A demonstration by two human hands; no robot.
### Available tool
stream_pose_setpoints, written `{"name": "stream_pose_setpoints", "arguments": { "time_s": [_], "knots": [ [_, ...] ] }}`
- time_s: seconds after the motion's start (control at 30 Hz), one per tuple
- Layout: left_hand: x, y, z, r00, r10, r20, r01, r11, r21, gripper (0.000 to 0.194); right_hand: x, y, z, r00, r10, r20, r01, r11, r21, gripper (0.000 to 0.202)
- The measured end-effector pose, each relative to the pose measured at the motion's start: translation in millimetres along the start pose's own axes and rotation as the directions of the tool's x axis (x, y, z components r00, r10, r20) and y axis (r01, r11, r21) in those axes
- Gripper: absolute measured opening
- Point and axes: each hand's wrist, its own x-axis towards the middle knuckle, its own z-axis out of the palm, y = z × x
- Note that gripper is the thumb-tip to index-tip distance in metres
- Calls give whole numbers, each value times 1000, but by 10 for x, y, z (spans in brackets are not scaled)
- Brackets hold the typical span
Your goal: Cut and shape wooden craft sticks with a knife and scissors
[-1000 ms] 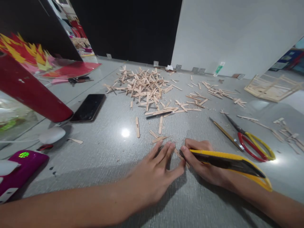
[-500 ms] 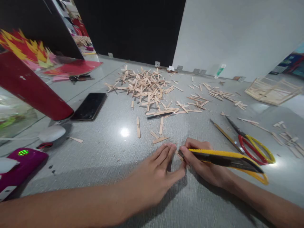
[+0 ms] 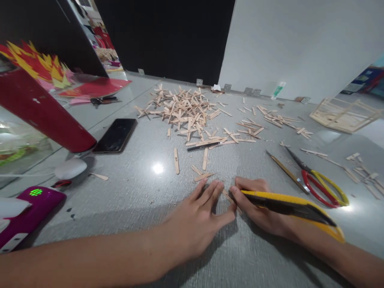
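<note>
My right hand is closed round a yellow and black cutter, its front end low over the grey table. A small wooden stick lies between my two hands. My left hand presses this stick to the table, with its thumb and fingertips at the stick's two ends. Just beyond my left fingertips are loose wooden pieces. The cutter's blade is too small to make out.
A pile of wooden sticks lies farther back, a black-handled knife before it. Scissors and a slim tool lie right. A phone, red cylinder and purple device stand left.
The cutter's rear end has swung slightly down and to the right in my right hand. More of the stick shows between my hands. The view has shifted slightly.
</note>
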Motion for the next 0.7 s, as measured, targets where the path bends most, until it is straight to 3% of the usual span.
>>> {"name": "stream_pose_setpoints", "arguments": {
  "time_s": [0.17,0.57,0.7],
  "knots": [
    [4,-8,20,1000,1,-21,-2,1000,-23,57,-3,-15,-13,1000,-13,21,13,1000,5,42],
    [13,-16,6,1000,13,-18,-13,1000,16,61,35,-4,0,999,-9,35,7,998,61,42],
    [5,-27,54,1000,26,4,-26,999,24,70,6,5,17,1000,-15,7,15,996,92,41]
  ]
}}
